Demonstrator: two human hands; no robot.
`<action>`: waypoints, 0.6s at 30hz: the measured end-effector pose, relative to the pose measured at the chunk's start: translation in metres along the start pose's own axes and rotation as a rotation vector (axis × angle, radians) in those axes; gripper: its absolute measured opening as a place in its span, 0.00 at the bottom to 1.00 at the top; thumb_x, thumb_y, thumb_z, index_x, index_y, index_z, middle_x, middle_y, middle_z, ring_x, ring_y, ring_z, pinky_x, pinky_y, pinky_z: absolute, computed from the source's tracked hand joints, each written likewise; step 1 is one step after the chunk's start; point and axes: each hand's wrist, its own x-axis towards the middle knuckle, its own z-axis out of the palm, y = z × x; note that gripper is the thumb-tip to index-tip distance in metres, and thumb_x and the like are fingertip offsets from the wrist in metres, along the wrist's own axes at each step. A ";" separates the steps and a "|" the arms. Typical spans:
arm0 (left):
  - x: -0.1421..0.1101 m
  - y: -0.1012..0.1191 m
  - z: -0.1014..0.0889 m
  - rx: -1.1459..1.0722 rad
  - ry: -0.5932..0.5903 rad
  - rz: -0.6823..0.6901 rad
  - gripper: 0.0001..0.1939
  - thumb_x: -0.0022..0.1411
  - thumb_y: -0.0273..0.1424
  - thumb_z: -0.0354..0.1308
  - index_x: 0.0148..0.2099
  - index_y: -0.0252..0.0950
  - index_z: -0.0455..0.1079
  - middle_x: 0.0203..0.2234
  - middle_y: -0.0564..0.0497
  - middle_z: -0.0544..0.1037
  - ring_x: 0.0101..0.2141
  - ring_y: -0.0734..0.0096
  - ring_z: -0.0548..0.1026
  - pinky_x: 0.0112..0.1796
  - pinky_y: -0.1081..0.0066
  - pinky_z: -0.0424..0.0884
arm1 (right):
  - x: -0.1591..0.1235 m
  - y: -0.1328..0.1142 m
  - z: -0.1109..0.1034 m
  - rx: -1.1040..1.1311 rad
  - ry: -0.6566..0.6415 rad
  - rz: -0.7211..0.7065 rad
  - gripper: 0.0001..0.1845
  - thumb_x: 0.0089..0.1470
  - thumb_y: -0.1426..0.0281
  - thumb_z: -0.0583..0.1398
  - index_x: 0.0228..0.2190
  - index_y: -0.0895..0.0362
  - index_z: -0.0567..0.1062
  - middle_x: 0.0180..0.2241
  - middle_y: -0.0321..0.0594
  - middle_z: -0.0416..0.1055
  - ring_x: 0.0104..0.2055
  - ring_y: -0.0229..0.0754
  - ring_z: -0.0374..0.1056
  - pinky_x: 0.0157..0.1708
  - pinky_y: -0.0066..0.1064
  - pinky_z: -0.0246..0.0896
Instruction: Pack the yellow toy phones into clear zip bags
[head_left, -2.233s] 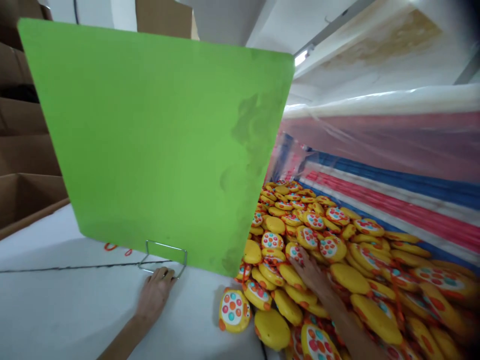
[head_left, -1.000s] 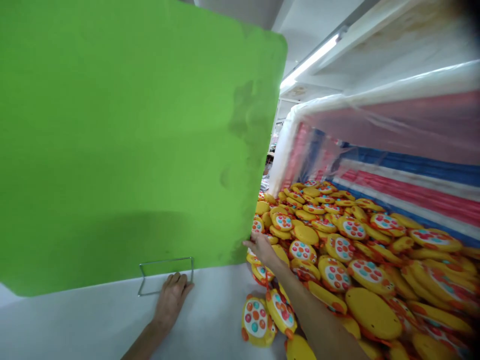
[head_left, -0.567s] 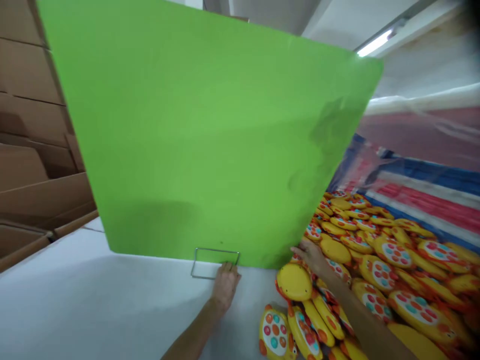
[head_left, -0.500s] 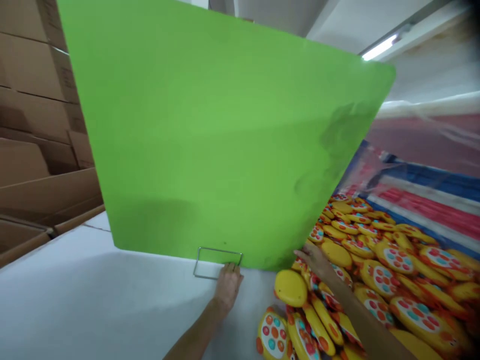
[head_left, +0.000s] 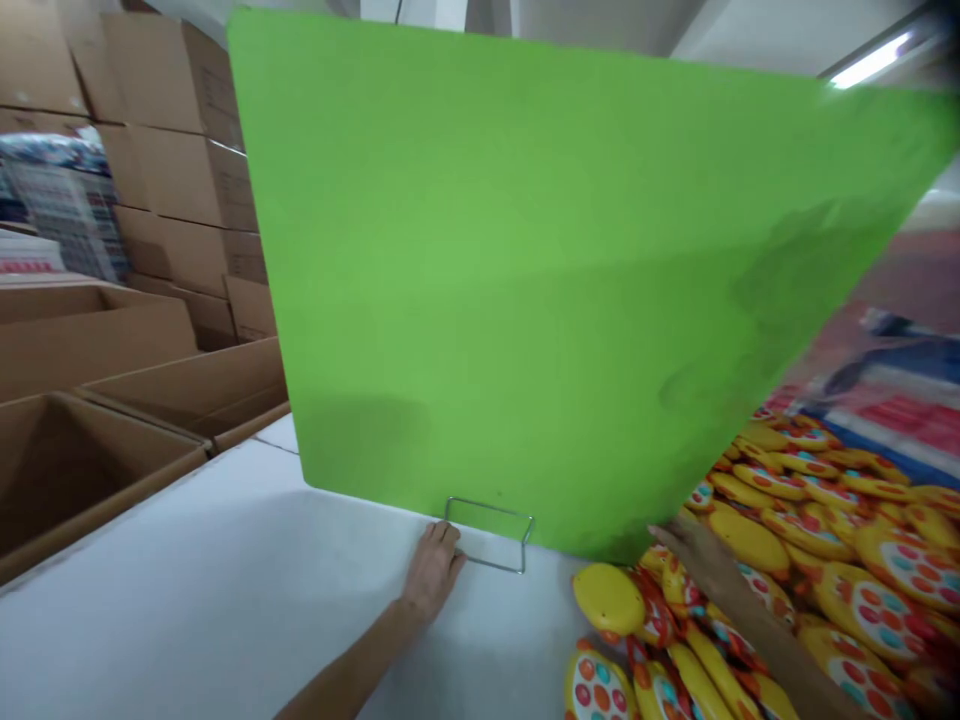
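Note:
A large green board [head_left: 540, 280] stands upright on the white table [head_left: 187, 600], propped by a thin wire stand [head_left: 491, 535] at its lower edge. My left hand [head_left: 433, 572] rests on the table with its fingertips at the left end of that wire stand. My right hand [head_left: 686, 545] reaches to the board's lower right corner, among a heap of yellow toy phones [head_left: 810, 540] with coloured buttons; its fingers are blurred and partly hidden. One plain yellow toy back [head_left: 609, 598] lies just left of my right forearm.
Open brown cardboard boxes [head_left: 82, 400] sit left of the table, with more stacked cartons [head_left: 165, 150] behind them. A striped red and blue plastic-covered surface [head_left: 900, 390] rises behind the toy heap at right.
The view has swung left, showing more cartons. Both hands stay at the board's lower edge; the board and stand appear further right on the table.

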 end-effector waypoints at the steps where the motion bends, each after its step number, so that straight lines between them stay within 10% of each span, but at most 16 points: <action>1: 0.006 -0.006 0.000 -0.007 -0.012 0.009 0.05 0.61 0.28 0.55 0.40 0.33 0.69 0.39 0.49 0.73 0.41 0.65 0.72 0.41 0.60 0.70 | -0.001 0.002 0.001 0.005 0.010 0.005 0.20 0.49 0.52 0.56 0.32 0.55 0.72 0.34 0.45 0.76 0.42 0.52 0.70 0.45 0.44 0.63; 18: 0.031 -0.009 0.002 -0.045 -0.016 0.060 0.05 0.62 0.29 0.55 0.38 0.33 0.69 0.38 0.50 0.74 0.39 0.66 0.73 0.41 0.60 0.70 | -0.003 -0.017 0.012 0.023 0.091 -0.002 0.13 0.58 0.65 0.57 0.43 0.58 0.70 0.43 0.40 0.70 0.40 0.41 0.69 0.39 0.39 0.67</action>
